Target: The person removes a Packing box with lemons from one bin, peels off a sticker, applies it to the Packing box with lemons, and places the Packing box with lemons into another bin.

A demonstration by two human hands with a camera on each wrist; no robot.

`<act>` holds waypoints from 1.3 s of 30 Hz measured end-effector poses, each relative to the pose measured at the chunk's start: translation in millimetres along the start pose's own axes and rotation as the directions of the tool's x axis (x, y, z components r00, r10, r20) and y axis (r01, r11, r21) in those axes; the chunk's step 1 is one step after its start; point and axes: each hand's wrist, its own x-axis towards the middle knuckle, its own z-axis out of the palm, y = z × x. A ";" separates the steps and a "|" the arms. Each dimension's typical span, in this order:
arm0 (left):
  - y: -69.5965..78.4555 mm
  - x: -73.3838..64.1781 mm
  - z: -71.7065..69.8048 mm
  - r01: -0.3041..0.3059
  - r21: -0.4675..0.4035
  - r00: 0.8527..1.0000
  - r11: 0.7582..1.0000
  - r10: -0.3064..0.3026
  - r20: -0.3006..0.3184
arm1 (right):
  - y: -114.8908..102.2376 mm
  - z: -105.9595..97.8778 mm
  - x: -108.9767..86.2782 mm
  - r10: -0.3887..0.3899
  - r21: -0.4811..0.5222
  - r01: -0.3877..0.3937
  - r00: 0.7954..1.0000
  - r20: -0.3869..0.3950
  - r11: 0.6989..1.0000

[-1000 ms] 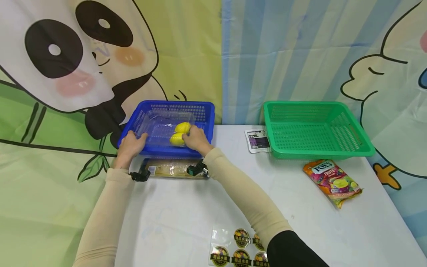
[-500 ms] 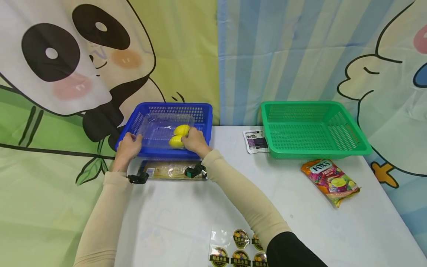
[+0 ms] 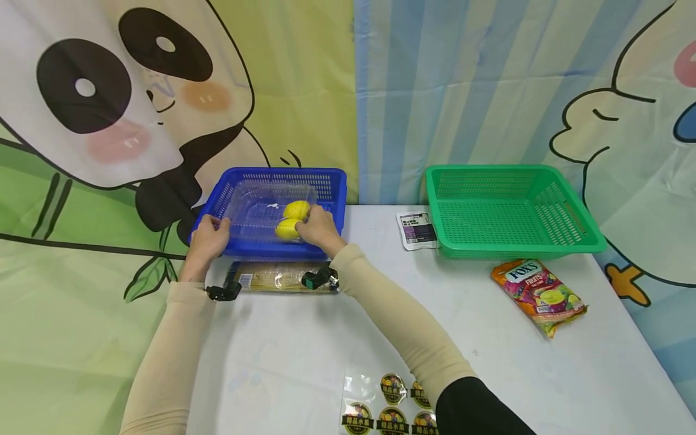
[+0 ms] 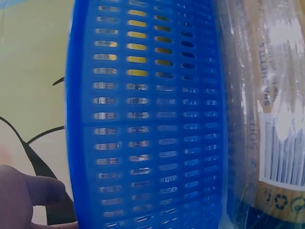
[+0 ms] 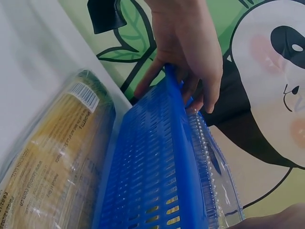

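Note:
In the head view, a clear plastic container (image 3: 252, 208) sits in the blue basket (image 3: 336, 181), with two yellow lemons (image 3: 296, 210) at its right end. My right hand (image 3: 321, 231) grips the container's front right corner beside the lemons; its fingertips are partly hidden. My left hand (image 3: 209, 238) is at the basket's front left corner. From the right wrist, the left hand (image 5: 188, 52) straddles the basket wall, thumb outside and fingers inside near the container's edge. A spaghetti pack (image 3: 277, 276) lies along the basket's front; its label shows in the left wrist view.
A green basket (image 3: 516, 211) stands at the right, a small white and purple packet (image 3: 417, 229) beside it. The Fox's candy bag (image 3: 538, 296) lies in front. A sticker sheet (image 3: 388, 405) is at the table's near edge. Printed curtains (image 3: 402, 103) hang behind.
My left hand has shifted slightly left along the basket's corner, away from the container. The right hand stays by the lemons. The container's back edge has risen slightly in the last half second.

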 end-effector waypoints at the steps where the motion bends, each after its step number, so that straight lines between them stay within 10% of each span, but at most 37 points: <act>1: 0.4 -0.2 -0.5 -0.004 -0.023 1.000 1.000 0.004 0.002 | -0.2 -0.6 -0.1 -0.003 0.000 0.003 1.000 -0.003 1.000; 11: 0.5 -1.0 -7.4 -0.001 -0.177 0.998 0.984 0.012 0.058 | -4.9 -8.8 -1.4 -0.013 0.008 0.013 1.000 -0.003 1.000; 39: 22.2 -34.1 -19.7 -0.134 -0.222 0.988 0.966 0.114 -0.100 | -16.5 -60.7 -25.0 -0.071 0.048 0.070 0.997 0.023 0.996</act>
